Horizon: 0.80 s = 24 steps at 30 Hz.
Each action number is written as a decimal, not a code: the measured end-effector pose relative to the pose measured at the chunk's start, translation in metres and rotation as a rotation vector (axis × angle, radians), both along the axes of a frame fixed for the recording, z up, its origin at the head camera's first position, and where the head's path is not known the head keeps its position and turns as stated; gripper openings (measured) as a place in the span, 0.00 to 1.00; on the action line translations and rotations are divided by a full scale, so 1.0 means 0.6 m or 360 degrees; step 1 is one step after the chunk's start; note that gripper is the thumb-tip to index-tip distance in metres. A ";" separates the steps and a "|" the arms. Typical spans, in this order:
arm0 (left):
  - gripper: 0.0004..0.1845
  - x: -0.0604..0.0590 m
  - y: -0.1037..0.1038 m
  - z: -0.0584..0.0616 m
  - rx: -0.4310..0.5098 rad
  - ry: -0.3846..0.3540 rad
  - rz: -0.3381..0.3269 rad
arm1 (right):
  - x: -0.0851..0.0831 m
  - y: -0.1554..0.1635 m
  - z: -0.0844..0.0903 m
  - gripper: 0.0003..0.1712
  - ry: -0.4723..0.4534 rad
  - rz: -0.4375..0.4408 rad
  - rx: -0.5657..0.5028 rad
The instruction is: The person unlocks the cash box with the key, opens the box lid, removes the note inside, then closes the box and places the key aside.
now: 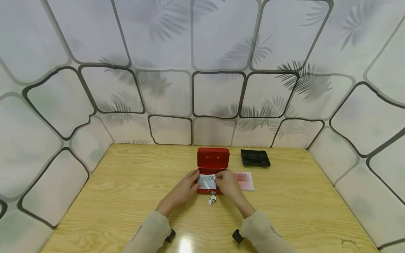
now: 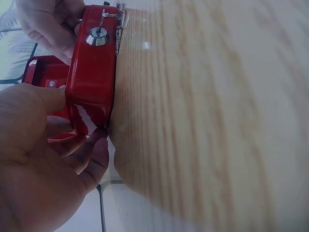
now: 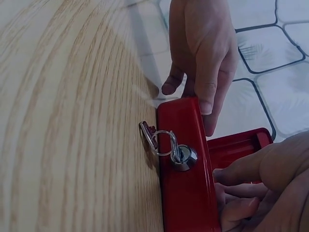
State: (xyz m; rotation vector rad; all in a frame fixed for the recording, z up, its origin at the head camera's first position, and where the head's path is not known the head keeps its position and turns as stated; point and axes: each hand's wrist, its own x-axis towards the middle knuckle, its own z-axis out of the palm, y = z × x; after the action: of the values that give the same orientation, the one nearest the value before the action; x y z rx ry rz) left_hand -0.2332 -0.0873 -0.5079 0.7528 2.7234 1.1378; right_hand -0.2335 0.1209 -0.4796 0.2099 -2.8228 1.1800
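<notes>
A red cash box (image 1: 205, 192) stands on the table with its lid (image 1: 213, 158) raised at the back. Inside lies a bluish-grey banknote (image 1: 207, 182) marked 50. My left hand (image 1: 183, 188) grips the box's left side, thumb at the rim and fingers along the outer wall, as the left wrist view shows. With curled fingers, my right hand (image 1: 230, 185) pinches the banknote's right edge inside the box; its fingertips are partly hidden. Keys on a ring (image 3: 165, 142) hang from the round lock (image 3: 184, 158) on the front wall.
Pinkish-red banknotes marked 100 (image 1: 246, 181) lie on the table right of the box, partly behind my right hand. Farther back on the right is a black compartment tray (image 1: 254, 159). A patterned cloth wall (image 1: 171, 130) borders the wooden table (image 1: 133, 175).
</notes>
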 end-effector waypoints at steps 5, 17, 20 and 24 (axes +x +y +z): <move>0.30 -0.001 0.000 -0.002 0.0009 0.0023 -0.0005 | 0.001 -0.001 -0.001 0.08 0.0026 -0.0001 0.0037; 0.30 -0.002 0.001 -0.005 0.0007 0.0010 0.0010 | 0.000 -0.002 0.000 0.02 0.0014 -0.0053 0.0038; 0.30 -0.002 0.001 -0.004 0.0006 0.0008 0.0018 | -0.002 -0.004 0.000 0.03 -0.0002 -0.0067 0.0038; 0.30 -0.002 0.000 -0.004 0.0002 0.0008 0.0022 | -0.005 -0.007 0.001 0.05 -0.0058 -0.0082 0.0067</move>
State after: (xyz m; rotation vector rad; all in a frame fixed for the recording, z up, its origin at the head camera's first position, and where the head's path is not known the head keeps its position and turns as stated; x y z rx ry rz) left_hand -0.2342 -0.0870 -0.5105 0.7390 2.7367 1.1419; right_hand -0.2362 0.1169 -0.4787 0.1191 -2.8677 1.1265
